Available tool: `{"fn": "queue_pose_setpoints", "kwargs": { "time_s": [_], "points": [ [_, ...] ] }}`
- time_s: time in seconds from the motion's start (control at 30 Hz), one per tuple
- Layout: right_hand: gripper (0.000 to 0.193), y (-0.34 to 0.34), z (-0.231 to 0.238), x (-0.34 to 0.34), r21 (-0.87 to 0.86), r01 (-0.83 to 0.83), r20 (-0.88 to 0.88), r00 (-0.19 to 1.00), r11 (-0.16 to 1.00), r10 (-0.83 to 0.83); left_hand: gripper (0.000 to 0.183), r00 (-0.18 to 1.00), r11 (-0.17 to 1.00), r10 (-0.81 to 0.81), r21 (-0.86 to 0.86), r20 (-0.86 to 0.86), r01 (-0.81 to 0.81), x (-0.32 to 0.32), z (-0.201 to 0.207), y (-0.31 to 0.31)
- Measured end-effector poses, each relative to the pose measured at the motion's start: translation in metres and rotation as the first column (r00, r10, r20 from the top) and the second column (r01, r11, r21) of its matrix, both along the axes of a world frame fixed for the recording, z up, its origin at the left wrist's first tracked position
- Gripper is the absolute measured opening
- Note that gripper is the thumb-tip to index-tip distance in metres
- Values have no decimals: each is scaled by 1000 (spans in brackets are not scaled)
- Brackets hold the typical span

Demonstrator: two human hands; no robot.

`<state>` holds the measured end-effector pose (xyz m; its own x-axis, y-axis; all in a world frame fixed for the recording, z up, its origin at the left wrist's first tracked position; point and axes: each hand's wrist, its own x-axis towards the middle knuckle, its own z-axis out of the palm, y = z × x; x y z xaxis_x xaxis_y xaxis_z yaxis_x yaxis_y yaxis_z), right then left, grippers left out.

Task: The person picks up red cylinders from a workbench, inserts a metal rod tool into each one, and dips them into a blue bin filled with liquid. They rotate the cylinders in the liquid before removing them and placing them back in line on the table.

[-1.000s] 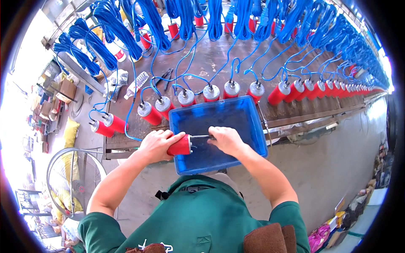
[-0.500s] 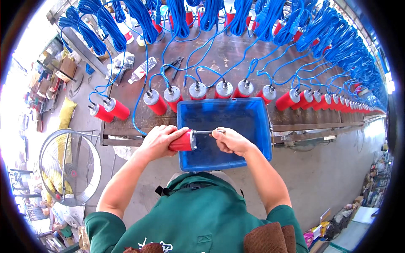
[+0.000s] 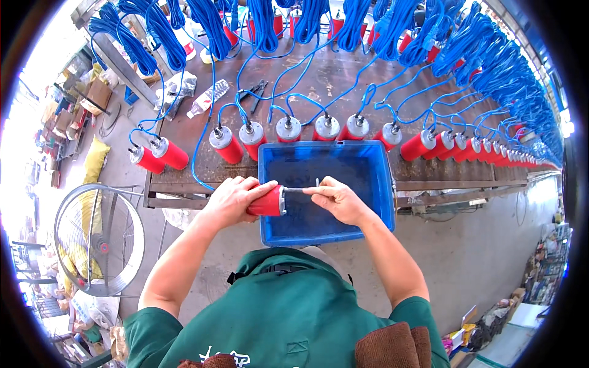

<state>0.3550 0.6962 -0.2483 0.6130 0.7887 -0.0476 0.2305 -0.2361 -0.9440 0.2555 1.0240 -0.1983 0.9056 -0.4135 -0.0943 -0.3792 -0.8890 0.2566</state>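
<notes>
Lying on its side over the left part of a blue plastic bin point(image 3: 387, 184), a red cylinder point(image 3: 265, 203) is gripped by my left hand point(image 3: 232, 201). Its grey metal end faces right. A T-handled wrench point(image 3: 296, 190) has its thin metal shaft against that end. My right hand point(image 3: 338, 200) closes around the wrench handle, and a short crossbar sticks up above the fingers. A blue cable point(image 3: 196, 162) runs down from the table to my left hand, where its end is hidden.
Behind the bin, red cylinders point(image 3: 226, 147) with grey caps line the front of a brown table point(image 3: 294, 70). Blue cable bundles point(image 3: 211, 37) hang along the back. A clear bottle point(image 3: 208, 100) and pliers point(image 3: 254, 97) lie at left. A round fan point(image 3: 101, 248) stands on the floor at left.
My right hand has turned on the wrench handle, its fingers now higher and the crossbar pointing up. My left hand and the red cylinder have barely moved.
</notes>
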Motion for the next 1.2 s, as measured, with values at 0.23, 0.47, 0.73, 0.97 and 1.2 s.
{"fn": "queue_pose_setpoints", "kwargs": {
  "time_s": [0.23, 0.47, 0.73, 0.97, 1.2],
  "points": [
    [39, 13, 11, -8, -324, 205, 673, 736, 923, 73, 111, 1000, 999, -23, 38, 10, 23, 1, -2, -3],
    [34, 26, 22, -2, -234, 51, 543, 835, 971, 87, 111, 999, 999, -13, 34, 49, 12, -3, -8, -1],
    [33, 54, 30, 31, -505, -189, 187, 929, 842, 320, 104, 989, 998, -39, 60, 140, 31, -3, -13, -6],
    [40, 66, 48, 27, -628, -179, 83, 952, 758, 294, 102, 991, 997, -37, 71, 132, 28, -3, -10, -7],
    [36, 67, 48, 37, -633, -267, 73, 914, 727, 400, 105, 995, 996, -45, 85, 89, 38, -1, -6, -8]
  ]
}}
